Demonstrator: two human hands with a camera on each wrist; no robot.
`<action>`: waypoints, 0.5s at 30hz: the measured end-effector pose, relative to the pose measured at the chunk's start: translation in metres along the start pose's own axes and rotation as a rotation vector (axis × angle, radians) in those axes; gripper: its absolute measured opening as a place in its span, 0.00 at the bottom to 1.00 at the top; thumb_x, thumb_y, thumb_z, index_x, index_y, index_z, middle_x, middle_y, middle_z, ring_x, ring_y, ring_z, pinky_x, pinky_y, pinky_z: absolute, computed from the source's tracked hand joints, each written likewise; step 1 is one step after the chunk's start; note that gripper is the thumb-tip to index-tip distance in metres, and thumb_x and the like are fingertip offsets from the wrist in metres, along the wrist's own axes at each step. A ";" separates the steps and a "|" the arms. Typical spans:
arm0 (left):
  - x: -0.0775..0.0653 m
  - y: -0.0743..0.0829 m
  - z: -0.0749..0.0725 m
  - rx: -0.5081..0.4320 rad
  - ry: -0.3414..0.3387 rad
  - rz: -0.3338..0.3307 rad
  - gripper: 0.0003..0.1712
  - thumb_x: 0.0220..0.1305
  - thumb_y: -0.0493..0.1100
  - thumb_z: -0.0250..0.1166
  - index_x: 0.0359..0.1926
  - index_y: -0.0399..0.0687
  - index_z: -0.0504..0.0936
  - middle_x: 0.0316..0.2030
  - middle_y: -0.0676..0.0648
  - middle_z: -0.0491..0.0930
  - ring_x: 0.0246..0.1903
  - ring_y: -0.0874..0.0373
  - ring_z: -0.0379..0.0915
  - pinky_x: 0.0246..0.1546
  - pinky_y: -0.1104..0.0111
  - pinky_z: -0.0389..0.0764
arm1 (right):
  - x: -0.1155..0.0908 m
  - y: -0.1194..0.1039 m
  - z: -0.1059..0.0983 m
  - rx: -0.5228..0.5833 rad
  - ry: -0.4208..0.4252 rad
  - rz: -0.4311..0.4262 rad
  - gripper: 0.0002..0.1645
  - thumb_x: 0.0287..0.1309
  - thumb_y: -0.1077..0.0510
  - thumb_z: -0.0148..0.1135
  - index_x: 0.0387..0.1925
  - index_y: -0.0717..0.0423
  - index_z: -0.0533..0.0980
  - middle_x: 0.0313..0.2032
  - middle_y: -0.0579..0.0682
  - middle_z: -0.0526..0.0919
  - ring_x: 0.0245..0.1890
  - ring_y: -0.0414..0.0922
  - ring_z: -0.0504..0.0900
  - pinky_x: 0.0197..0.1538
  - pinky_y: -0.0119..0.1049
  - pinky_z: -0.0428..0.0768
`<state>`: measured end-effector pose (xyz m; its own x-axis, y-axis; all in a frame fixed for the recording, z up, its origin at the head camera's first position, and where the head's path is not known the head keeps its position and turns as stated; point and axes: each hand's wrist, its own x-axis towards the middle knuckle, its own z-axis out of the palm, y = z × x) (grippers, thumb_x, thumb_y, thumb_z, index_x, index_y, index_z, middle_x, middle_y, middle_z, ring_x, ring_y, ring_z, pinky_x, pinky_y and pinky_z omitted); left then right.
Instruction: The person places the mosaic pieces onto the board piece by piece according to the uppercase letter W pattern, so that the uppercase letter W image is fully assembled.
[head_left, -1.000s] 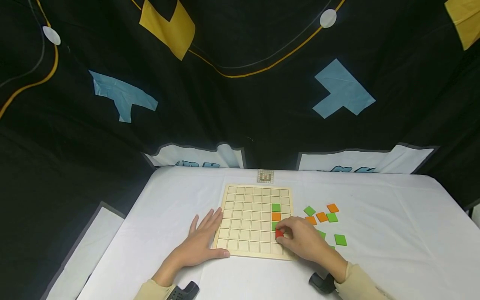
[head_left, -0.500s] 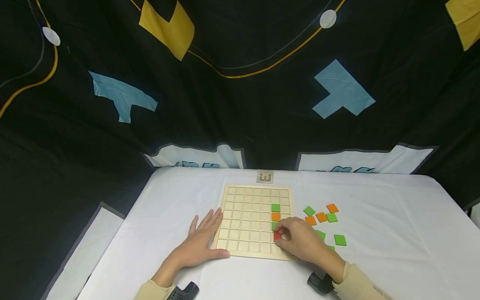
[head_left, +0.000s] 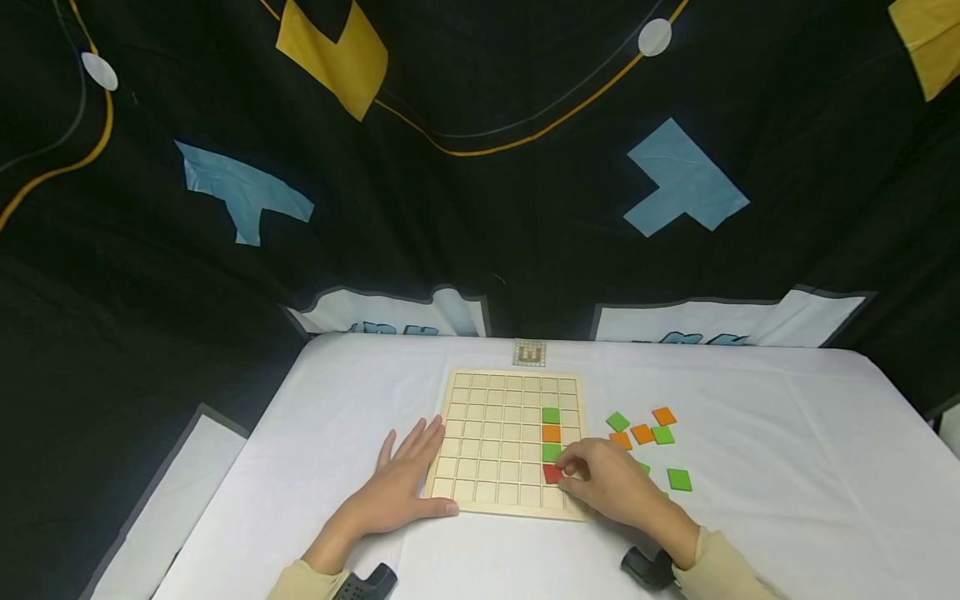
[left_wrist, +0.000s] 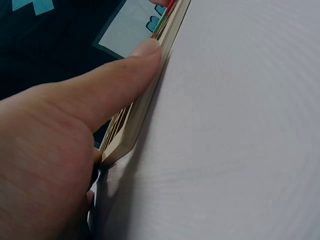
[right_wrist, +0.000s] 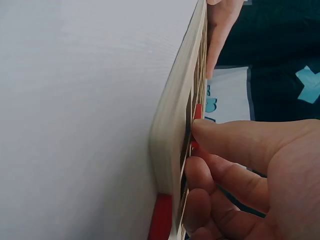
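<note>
Red tile (head_left: 551, 474) sits on the wooden board (head_left: 491, 452), touched by the right hand (head_left: 613, 482)

White table (head_left: 810, 442) bright, evenly lit to my eye; black curtain (head_left: 480, 225) soaks up light, folds barely readable. Soft, faint shadow under right hand (head_left: 613, 483). Fine detail on small card (head_left: 529, 352) goes mushy in head view. Wrist views dimmer, greyer, faint ripples over table. Board (left_wrist: 144, 100) throws darker shadow in left wrist view; near corner blurs in right one.
</note>
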<state>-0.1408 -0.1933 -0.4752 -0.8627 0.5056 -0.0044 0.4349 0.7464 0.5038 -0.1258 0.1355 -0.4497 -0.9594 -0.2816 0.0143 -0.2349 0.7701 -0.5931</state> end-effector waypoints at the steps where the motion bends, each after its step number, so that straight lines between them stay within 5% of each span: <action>1: 0.000 0.000 0.000 0.003 -0.001 0.000 0.66 0.55 0.73 0.67 0.79 0.37 0.48 0.80 0.42 0.42 0.78 0.41 0.33 0.70 0.37 0.26 | 0.000 0.000 0.000 -0.004 0.000 -0.004 0.07 0.52 0.59 0.76 0.33 0.47 0.84 0.27 0.35 0.77 0.28 0.36 0.72 0.32 0.31 0.73; 15: 0.000 0.000 0.000 0.007 -0.005 0.001 0.67 0.55 0.74 0.66 0.79 0.39 0.47 0.80 0.44 0.40 0.78 0.43 0.31 0.70 0.38 0.25 | 0.002 -0.001 0.003 -0.036 0.008 -0.037 0.09 0.51 0.55 0.77 0.27 0.47 0.81 0.22 0.34 0.74 0.25 0.35 0.70 0.28 0.29 0.71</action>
<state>-0.1404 -0.1937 -0.4749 -0.8608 0.5088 -0.0081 0.4379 0.7489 0.4974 -0.1269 0.1329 -0.4512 -0.9511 -0.3059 0.0422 -0.2756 0.7793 -0.5628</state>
